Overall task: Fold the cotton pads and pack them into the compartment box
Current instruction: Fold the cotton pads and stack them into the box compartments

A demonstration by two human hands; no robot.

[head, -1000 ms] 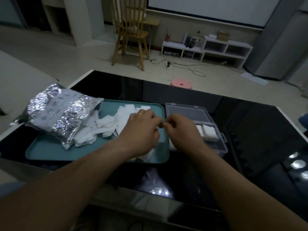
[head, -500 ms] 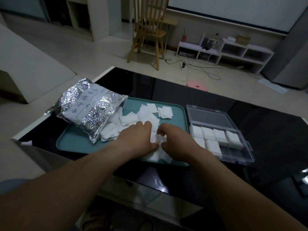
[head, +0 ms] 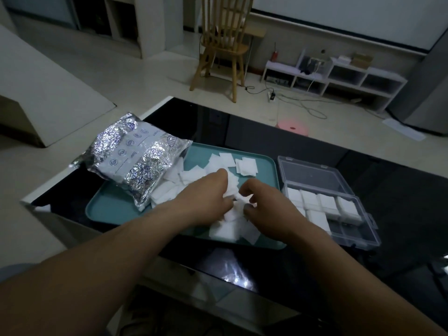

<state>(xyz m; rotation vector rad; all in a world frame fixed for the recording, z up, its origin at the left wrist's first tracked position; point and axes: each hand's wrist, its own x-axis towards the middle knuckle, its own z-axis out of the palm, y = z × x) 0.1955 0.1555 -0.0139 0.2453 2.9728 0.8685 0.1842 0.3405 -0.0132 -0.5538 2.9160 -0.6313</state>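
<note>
Loose white cotton pads (head: 223, 163) lie scattered on a teal tray (head: 106, 209). My left hand (head: 206, 197) and my right hand (head: 264, 207) meet over the pile near the tray's front. Both hold one white cotton pad (head: 232, 204) between their fingertips; its shape is partly hidden. To the right stands a clear compartment box (head: 351, 238) with its lid open. Folded pads (head: 327, 202) fill several of its compartments.
A crinkled silver foil bag (head: 131, 161) lies on the tray's left end, pads spilling from its mouth. The tray and box sit on a glossy black table (head: 400, 197). Beyond stand a wooden chair (head: 223, 44), a pink stool (head: 293, 126) and a low white shelf (head: 339, 73).
The view has swung left, so the box now shows in full. My hands came off the box's edge and back over the pad pile, where they hold a pad.
</note>
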